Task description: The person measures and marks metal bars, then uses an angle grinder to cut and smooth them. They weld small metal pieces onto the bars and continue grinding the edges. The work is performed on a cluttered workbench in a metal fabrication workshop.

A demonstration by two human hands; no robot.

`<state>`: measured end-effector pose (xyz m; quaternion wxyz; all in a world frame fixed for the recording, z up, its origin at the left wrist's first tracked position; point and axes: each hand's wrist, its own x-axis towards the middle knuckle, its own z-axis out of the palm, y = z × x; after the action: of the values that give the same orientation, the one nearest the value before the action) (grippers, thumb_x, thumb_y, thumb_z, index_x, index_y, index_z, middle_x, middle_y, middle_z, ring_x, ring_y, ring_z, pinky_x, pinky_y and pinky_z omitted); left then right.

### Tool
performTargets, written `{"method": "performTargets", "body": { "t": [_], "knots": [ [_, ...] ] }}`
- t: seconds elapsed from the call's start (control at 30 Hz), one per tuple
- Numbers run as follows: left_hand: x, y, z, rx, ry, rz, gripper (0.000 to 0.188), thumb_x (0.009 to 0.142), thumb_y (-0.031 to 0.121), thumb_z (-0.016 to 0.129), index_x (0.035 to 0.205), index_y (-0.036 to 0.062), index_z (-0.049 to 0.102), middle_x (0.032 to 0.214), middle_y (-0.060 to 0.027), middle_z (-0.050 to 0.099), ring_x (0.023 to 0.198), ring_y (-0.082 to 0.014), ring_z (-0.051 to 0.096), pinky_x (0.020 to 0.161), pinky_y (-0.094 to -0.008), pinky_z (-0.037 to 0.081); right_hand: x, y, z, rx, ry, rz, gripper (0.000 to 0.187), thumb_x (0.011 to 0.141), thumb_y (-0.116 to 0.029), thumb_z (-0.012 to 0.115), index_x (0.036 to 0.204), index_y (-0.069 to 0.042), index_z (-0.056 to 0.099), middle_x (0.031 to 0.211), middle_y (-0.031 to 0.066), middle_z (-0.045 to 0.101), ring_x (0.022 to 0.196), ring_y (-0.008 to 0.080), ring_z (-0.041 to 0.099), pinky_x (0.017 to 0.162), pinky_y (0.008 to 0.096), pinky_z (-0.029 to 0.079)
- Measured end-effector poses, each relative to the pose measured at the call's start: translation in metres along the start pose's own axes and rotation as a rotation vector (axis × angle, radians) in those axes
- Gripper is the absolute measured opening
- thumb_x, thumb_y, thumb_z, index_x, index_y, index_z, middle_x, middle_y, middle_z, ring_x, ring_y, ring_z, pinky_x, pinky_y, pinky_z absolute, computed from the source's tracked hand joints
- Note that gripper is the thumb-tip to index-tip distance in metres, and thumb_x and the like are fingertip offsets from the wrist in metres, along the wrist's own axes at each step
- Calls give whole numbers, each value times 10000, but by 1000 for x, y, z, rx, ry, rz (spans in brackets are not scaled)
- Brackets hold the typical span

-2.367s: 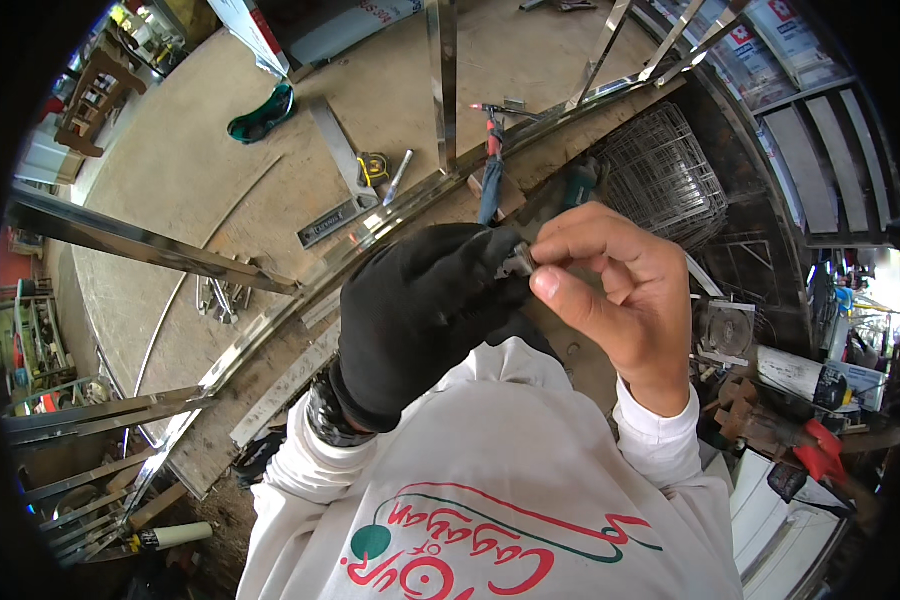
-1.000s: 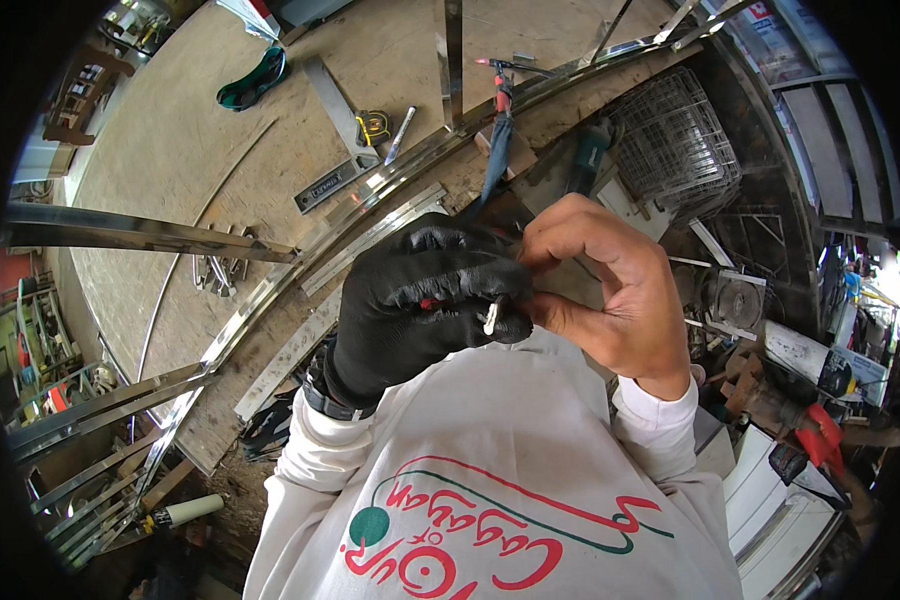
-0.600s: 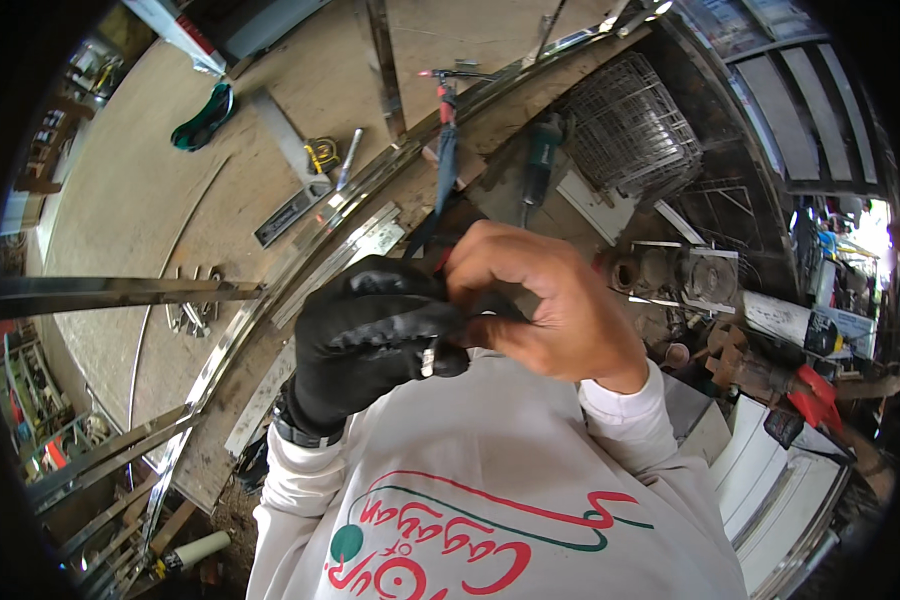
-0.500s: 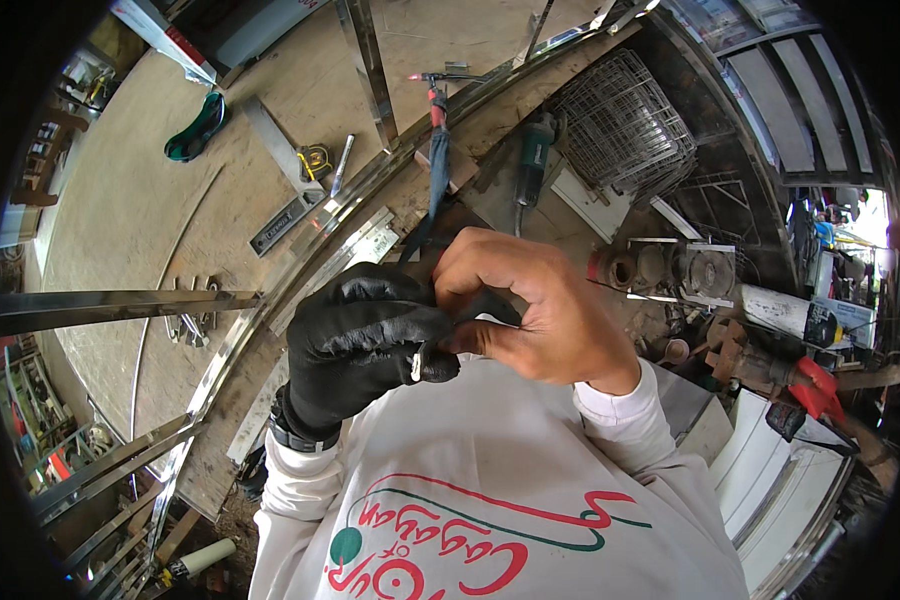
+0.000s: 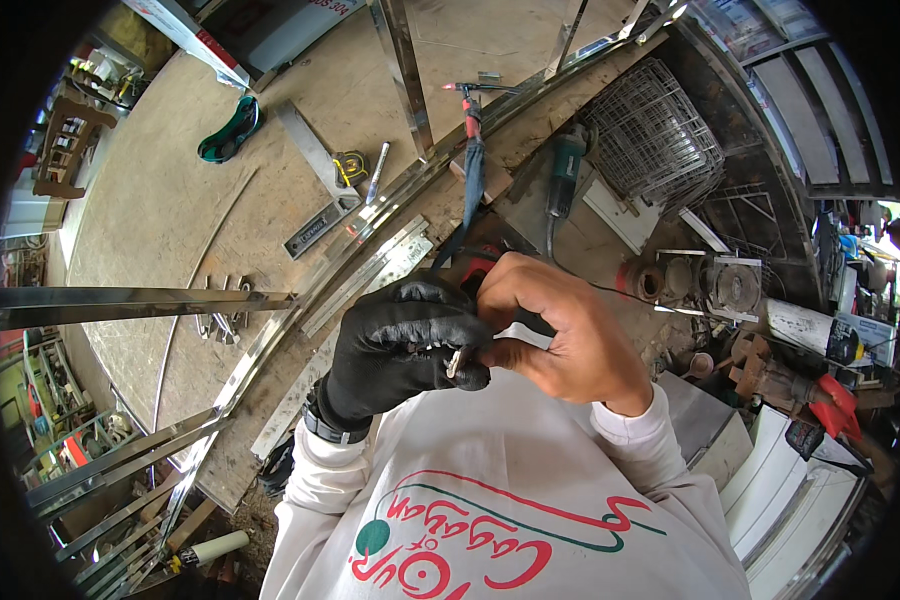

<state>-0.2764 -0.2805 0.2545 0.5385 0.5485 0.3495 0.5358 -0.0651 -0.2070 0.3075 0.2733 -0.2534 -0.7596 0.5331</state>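
My left hand, in a black glove with a dark watch strap at the wrist, is closed in front of my chest. Between its thumb and fingers a small pale, shiny piece sticks out; its kind is not clear. Bare and curled, my right hand meets the gloved fingertips, thumb and forefinger pinched together there. Whatever lies in that pinch is hidden. Just beyond both hands, a torch with a red grip and blue-grey sleeve lies across the bench edge.
Shiny metal bars form a frame along the worktable. On the table lie a square, a tape measure, a marker and dark green goggles. At right are an angle grinder and wire racks.
The whole view has shifted, so the scene and both hands sit farther right and a little lower. The hands stay together, with the small piece turned slightly in the gloved fingers.
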Motion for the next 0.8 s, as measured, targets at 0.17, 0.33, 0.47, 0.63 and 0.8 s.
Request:
{"method": "performTargets", "body": {
  "t": [0.17, 0.33, 0.47, 0.63, 0.8],
  "knots": [
    [-1, -1, -3, -67, -17, -50, 393, 694, 61, 950, 1057, 32, 805, 997, -80, 729, 963, -228, 675, 833, -367, 546, -1, 1, 2, -12, -15, -18, 326, 734, 50, 825, 980, -11, 620, 927, 108, 612, 870, 318, 600, 778, 408, 481],
    [-5, -6, 1, -43, 41, -55, 387, 695, 72, 952, 1050, 30, 805, 968, -76, 745, 950, -221, 661, 840, -365, 537, -4, 5, 8, -10, 38, -8, 307, 745, 69, 807, 975, -10, 621, 911, 112, 615, 856, 315, 603, 762, 407, 484],
    [-7, -6, 9, -41, 131, -83, 394, 666, 114, 972, 1010, 30, 799, 961, -73, 742, 924, -221, 650, 828, -367, 529, -6, 6, 11, 33, 56, 31, 284, 750, 109, 779, 960, -6, 625, 915, 115, 636, 831, 289, 619, 741, 380, 495],
    [-10, -6, 11, -38, 229, -145, 439, 613, 221, 1016, 930, 24, 785, 931, -68, 729, 881, -221, 646, 787, -378, 522, -8, 13, 15, 43, 33, 35, 297, 734, 126, 788, 951, -5, 632, 908, 108, 650, 791, 247, 638, 721, 348, 508],
    [-9, -5, -1, 80, 93, 37, 358, 667, 79, 960, 984, 28, 802, 966, -99, 746, 922, -234, 673, 839, -375, 546, -6, 7, 23, 88, 142, 17, 326, 723, 87, 839, 960, -17, 641, 856, 85, 640, 763, 220, 652, 684, 330, 510]
  ]
}}
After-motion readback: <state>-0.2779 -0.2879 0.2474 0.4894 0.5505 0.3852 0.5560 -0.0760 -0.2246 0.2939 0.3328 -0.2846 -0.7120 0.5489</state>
